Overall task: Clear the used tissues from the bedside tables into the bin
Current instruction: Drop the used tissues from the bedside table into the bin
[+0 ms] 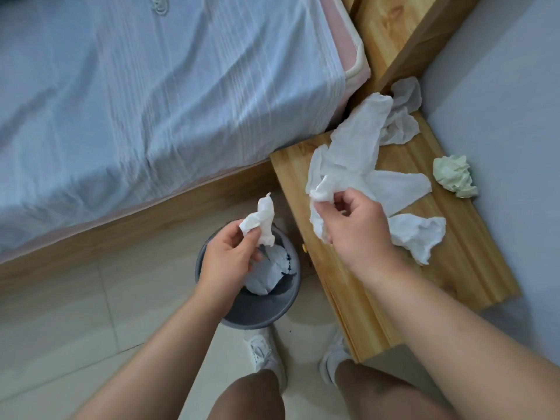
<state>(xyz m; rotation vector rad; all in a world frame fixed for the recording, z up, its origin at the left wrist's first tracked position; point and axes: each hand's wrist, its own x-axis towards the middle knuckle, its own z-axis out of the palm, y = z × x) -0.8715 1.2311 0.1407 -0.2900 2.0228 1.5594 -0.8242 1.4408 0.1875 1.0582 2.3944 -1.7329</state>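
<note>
The person is standing between the bed (151, 101) and the wooden counter (439, 268), and both hands are working at once. The left hand (230, 262) is pinching a small crumpled tissue (262, 221) between thumb and fingers, right above the open grey bin (272, 316), which is standing on the floor just beside the counter. Some white paper is already lying inside the bin. The right hand (354, 225) is closing its fingers on a long tissue (351, 153), holding it by the lower end while the rest is hanging up and over the counter top.

So, as I judge it, the step in hand is dropping one tissue while the other hand is collecting the next. The task is only partly done: a flat tissue (397, 189), a torn tissue (418, 234), a loose tissue near the wall (403, 116) and a greenish paper ball (454, 175) are still lying on the counter.

The next move probably calls for opening the left hand over the bin, then carrying the long tissue across to it. This tissue is light and wide, so it may catch the bin rim or fall beside it; bunching it first would help.
</note>
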